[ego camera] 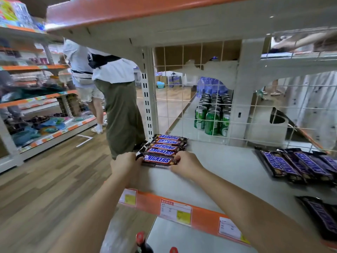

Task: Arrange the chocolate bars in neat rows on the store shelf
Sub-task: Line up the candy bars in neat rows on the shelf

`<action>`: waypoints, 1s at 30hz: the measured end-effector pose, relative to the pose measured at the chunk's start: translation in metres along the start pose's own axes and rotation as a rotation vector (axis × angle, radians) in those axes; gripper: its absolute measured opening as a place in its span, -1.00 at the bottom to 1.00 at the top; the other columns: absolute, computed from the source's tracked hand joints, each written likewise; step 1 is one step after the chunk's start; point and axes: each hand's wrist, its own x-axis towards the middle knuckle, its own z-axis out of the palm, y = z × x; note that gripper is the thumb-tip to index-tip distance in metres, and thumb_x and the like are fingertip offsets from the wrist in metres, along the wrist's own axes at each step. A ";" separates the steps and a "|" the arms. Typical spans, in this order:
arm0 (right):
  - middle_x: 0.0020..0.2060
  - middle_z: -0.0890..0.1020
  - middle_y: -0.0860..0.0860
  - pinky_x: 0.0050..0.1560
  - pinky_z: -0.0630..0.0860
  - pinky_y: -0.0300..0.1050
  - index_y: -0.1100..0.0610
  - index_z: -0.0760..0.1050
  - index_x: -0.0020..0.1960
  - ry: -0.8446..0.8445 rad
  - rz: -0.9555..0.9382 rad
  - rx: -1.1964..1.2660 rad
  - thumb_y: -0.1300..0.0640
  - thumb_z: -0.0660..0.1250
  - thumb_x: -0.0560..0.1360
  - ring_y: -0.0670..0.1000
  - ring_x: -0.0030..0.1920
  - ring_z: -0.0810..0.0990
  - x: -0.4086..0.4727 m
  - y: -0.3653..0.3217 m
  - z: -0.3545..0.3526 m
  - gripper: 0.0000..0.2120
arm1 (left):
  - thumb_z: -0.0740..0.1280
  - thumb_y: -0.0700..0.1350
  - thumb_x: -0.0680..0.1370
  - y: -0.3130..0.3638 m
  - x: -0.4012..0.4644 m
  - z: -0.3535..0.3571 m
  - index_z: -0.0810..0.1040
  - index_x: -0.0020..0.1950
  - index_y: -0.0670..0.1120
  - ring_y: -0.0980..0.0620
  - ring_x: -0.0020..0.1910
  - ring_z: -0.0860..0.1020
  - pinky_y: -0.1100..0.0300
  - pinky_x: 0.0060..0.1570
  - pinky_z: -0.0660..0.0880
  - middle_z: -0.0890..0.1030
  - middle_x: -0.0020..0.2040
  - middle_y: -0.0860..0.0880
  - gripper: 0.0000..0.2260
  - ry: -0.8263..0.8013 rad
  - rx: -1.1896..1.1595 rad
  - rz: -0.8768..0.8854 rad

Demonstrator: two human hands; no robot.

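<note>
Currently left hand and right hand pinch opposite ends of nearest bar, front of left row on shelf, close to shelf's left end. Risks, as judgement: uneven push from either side could skew bar and knock neighbours behind out of line; row sits near left edge, so sideways shove may tip bars off. Loose bars at right, well apart, overlapping, not yet straightened; one more bar near front edge.
</note>
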 end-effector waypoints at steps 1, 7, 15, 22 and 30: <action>0.08 0.59 0.08 0.00 0.45 -0.16 0.14 0.53 0.10 0.006 0.000 -0.002 0.03 0.42 0.41 0.08 0.06 0.55 0.002 0.001 0.000 -0.69 | 0.15 0.12 0.60 0.000 0.001 0.001 0.56 -0.03 -0.06 -0.12 0.10 0.49 0.08 0.05 0.36 0.60 0.02 -0.10 -0.69 0.005 0.008 0.004; 0.03 0.58 0.06 -0.13 0.42 -0.16 0.11 0.44 0.05 0.022 -0.004 -0.029 -0.02 0.42 0.40 0.06 0.00 0.55 0.007 0.003 0.000 -0.67 | 0.14 0.16 0.59 0.001 0.002 0.003 0.49 -0.09 -0.05 -0.11 0.06 0.50 0.06 0.04 0.35 0.59 -0.01 -0.09 -0.69 0.048 -0.007 0.016; 0.10 0.57 0.07 -0.09 0.42 -0.11 0.12 0.40 0.11 0.046 -0.086 -0.167 -0.11 0.33 0.47 0.09 0.07 0.55 0.001 0.001 -0.002 -0.64 | 0.06 0.21 0.59 0.005 -0.001 0.001 0.56 0.07 -0.01 -0.03 0.04 0.54 0.08 0.06 0.34 0.59 0.02 -0.01 -0.60 0.203 0.391 0.129; 0.14 0.53 0.14 0.04 0.44 -0.08 0.20 0.45 0.17 0.144 -0.112 -0.293 0.08 0.19 0.55 0.16 0.14 0.51 -0.016 0.015 -0.034 -0.73 | 0.10 -0.03 0.61 0.042 -0.017 -0.011 0.51 0.15 -0.07 -0.06 0.10 0.51 0.13 -0.02 0.40 0.55 0.11 -0.05 -0.74 0.143 0.219 0.270; 0.10 0.50 0.13 -0.06 0.37 -0.12 0.20 0.41 0.07 0.176 -0.047 -0.354 0.08 0.14 0.56 0.14 0.12 0.49 -0.057 0.051 -0.066 -0.79 | 0.09 0.01 0.62 0.112 -0.066 -0.008 0.49 0.11 -0.18 -0.15 0.13 0.49 0.09 -0.03 0.41 0.51 0.14 -0.14 -0.69 0.000 -0.066 0.473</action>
